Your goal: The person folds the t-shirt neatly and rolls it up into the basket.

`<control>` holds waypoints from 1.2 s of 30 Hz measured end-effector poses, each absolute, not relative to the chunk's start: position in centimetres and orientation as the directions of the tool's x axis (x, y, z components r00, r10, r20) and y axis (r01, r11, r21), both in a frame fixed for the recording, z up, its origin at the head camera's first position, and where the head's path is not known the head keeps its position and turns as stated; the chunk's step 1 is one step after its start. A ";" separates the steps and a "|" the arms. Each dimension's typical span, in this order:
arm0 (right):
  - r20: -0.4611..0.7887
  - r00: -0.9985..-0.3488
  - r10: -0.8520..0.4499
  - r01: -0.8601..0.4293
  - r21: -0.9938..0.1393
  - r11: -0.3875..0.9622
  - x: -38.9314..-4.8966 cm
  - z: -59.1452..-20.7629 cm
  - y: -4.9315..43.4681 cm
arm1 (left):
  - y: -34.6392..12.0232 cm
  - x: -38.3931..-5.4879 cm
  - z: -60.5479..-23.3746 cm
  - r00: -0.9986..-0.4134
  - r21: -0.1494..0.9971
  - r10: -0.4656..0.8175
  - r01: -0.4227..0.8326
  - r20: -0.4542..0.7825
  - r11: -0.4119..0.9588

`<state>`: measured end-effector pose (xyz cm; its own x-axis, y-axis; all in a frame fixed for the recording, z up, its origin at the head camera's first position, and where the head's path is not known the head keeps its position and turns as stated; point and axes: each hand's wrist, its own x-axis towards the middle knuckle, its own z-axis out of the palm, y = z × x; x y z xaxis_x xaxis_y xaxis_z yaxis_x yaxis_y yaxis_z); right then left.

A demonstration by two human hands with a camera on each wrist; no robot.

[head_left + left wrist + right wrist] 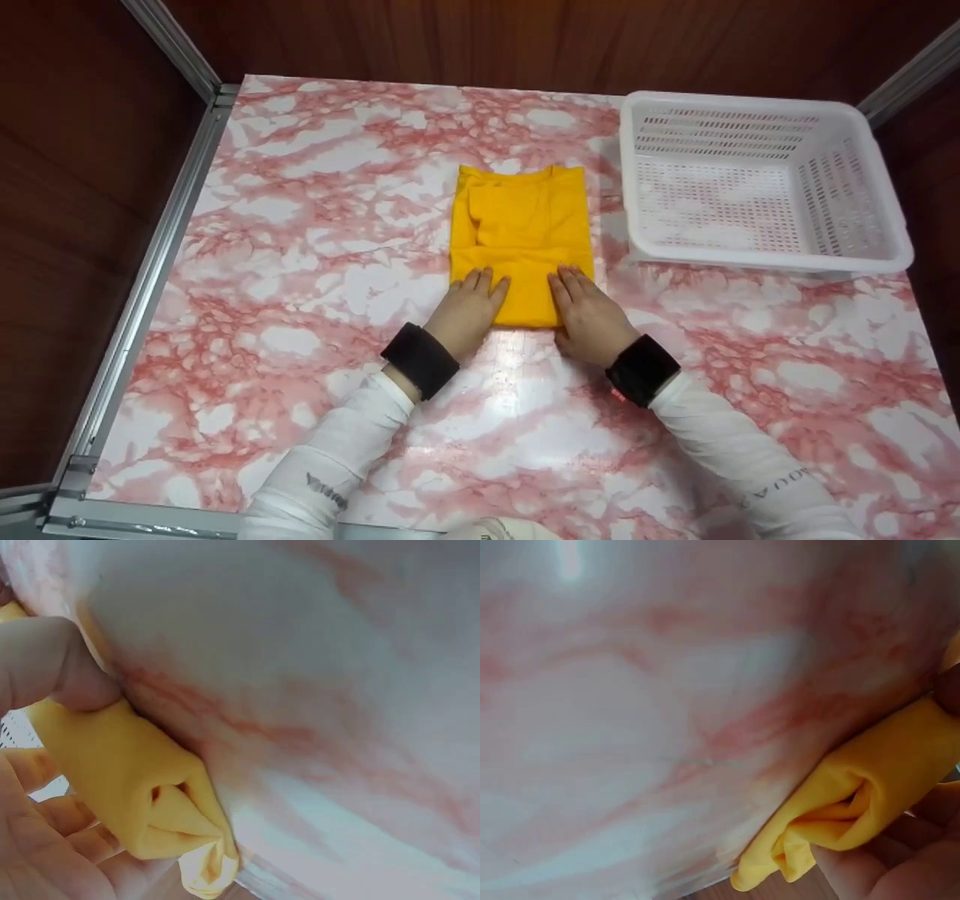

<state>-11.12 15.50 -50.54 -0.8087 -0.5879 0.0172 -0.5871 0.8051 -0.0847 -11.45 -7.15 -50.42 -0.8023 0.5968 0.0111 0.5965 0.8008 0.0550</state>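
Observation:
A yellow T-shirt [517,214] lies folded into a narrow rectangle, its neckline at the far end and its near part doubled over on top. My left hand [465,315] holds the near left corner of this fold, fingers spread over the cloth. In the left wrist view, the rolled side of the shirt [112,765] sits between the thumb and the fingers. On the near right corner, my right hand [596,322] grips the fold the same way. The right wrist view shows the layered end of the shirt [900,750] against that hand, whose thumb is mostly cut off by the frame.
A white plastic basket [765,259] with slotted walls stands at the back right, with nothing inside. The red and white marbled table [300,262] has a metal frame [150,300] on its left and dark wood panels [450,45] behind.

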 end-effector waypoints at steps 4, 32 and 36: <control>0.072 -0.801 -0.595 -0.596 0.013 0.803 -11.3 -50.8 15.0 | -6.7 -11.7 -50.5 -0.801 -0.005 0.597 0.598 0.034 0.802; 0.282 -0.716 -0.639 -0.657 0.036 0.753 -11.3 -51.4 15.5 | -6.6 -11.2 -51.0 -0.781 -0.078 0.589 0.587 0.210 0.806; 0.297 -0.713 -0.636 -0.658 0.032 0.753 -10.6 -51.5 15.6 | -6.9 -10.5 -51.1 -0.774 -0.050 0.595 0.600 0.215 0.799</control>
